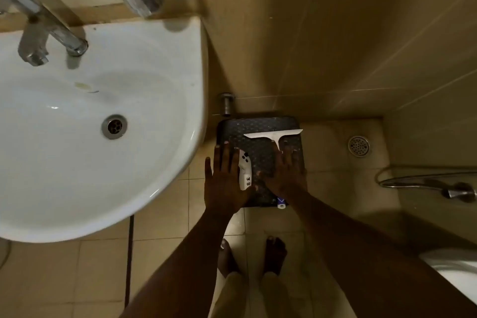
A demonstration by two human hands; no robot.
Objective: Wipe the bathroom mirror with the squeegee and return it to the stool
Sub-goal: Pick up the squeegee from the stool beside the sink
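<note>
Both hands are out flat here, fingers spread, palms down over the stool (260,160), neither one gripping anything. My right hand (285,171) sits over the right half of the dark seat, and its fingertips (282,151) land right at the bottom end of the squeegee (274,136) handle. Can't tell if they're actually touching it or just above it. My left hand (225,183) is over the stool's left edge, hanging partly past it toward the sink (160,64).

The squeegee is lying flat on the stool, at the back of the seat. Its white blade runs left to right, with the right tip poking a bit past the stool's edge, and the handle points back toward me.

Between my hands there's a white controller (244,173) lying on the seat, just beside the left hand, with something scribbled in marker on it. At the front edge of the stool a small blue and white thing (281,203) peeks out under my right wrist, too small to make out.

Further out: white sink on the left with a chrome faucet (49,31), a floor drain (358,146) to the right of the stool, a metal hose (423,184) lying further right, and my bare feet (275,255) on the beige tile below.
</note>
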